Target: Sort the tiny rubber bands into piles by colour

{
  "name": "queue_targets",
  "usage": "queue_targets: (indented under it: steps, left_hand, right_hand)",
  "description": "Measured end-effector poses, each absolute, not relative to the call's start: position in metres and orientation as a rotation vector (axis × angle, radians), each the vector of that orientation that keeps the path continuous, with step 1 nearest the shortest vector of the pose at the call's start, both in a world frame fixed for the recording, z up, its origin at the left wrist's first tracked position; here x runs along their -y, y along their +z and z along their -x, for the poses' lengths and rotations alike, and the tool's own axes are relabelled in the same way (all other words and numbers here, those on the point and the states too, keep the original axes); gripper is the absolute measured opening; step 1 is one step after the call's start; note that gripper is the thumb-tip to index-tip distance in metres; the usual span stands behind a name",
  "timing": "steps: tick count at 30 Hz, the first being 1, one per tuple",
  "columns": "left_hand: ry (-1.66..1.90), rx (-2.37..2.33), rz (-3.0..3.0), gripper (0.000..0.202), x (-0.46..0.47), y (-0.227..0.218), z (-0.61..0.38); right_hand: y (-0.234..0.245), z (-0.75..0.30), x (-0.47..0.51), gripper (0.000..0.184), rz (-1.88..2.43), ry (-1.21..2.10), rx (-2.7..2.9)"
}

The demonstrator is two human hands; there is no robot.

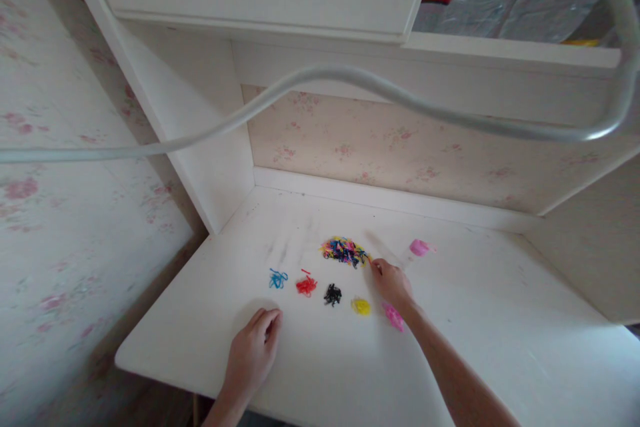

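A mixed heap of small coloured rubber bands [344, 251] lies on the white desk [500, 320]. In front of it sit sorted little piles: blue [278, 278], red [306, 285], black [333, 294], yellow [361, 307] and pink [393, 315]. My right hand [391, 282] reaches to the right edge of the mixed heap, fingertips pinched together on a band there. My left hand [255, 349] rests on the desk near the front edge, fingers curled loosely, holding nothing that I can see.
A small clear container with a pink lid [419, 247] lies right of the heap. A grey cable [350, 80] hangs across the view. Above are a white shelf [500, 47] with water bottles and floral wallpaper [400, 147].
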State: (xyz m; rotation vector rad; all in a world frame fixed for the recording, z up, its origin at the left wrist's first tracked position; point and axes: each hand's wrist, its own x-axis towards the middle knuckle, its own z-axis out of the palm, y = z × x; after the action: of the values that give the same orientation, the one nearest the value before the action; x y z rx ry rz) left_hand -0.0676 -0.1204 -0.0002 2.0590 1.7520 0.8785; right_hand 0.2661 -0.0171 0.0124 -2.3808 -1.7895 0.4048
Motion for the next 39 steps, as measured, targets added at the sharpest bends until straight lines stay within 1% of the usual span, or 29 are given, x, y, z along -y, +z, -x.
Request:
queue_targets:
  steps: [16,26,32,39]
  left_hand:
    - [0.866,-1.746,-2.084,0.024,0.12,0.002,0.068]
    - [0.858,-1.738,-2.055,0.023,0.121,0.0,0.067]
    - [0.846,-1.738,-2.055,0.025,0.122,-0.002,0.069]
    - [0.846,-1.732,-2.043,0.025,0.122,0.001,0.067]
  right_hand:
    - [0.02,-0.262,0.021,0.041,2.404,0.356,1.819]
    - [0.025,-0.268,0.014,0.036,2.394,0.345,1.812]
    - [0.035,-0.265,0.002,0.04,2.364,0.321,1.846]
    - [0.038,-0.264,0.001,0.033,2.45,0.392,1.877]
